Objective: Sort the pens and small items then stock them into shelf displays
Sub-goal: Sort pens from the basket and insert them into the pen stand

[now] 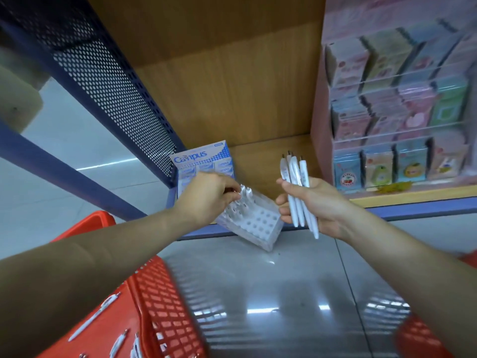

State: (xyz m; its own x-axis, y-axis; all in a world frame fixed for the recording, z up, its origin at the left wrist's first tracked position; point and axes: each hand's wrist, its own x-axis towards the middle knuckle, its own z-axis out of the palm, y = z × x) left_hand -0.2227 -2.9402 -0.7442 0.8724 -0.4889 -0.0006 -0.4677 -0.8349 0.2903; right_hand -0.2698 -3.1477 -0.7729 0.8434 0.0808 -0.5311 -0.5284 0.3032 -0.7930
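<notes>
A clear pen holder (258, 226) with rows of round holes sits tilted at the front edge of the wooden shelf (260, 161). My left hand (209, 195) pinches a white pen (245, 195) standing in a hole at the holder's far left corner. My right hand (315, 205) grips a bundle of several white pens (296, 182), tips up, just to the right of the holder. More white pens (93, 319) lie in the red basket (160, 301) at the lower left.
A blue and white Campus display box (204, 161) stands behind the holder. A pink rack of small packaged items (397, 125) fills the shelf's right side. A blue perforated metal panel (103, 81) runs along the left. Grey tiled floor (271, 293) lies below, with another red basket (423, 339) at the lower right.
</notes>
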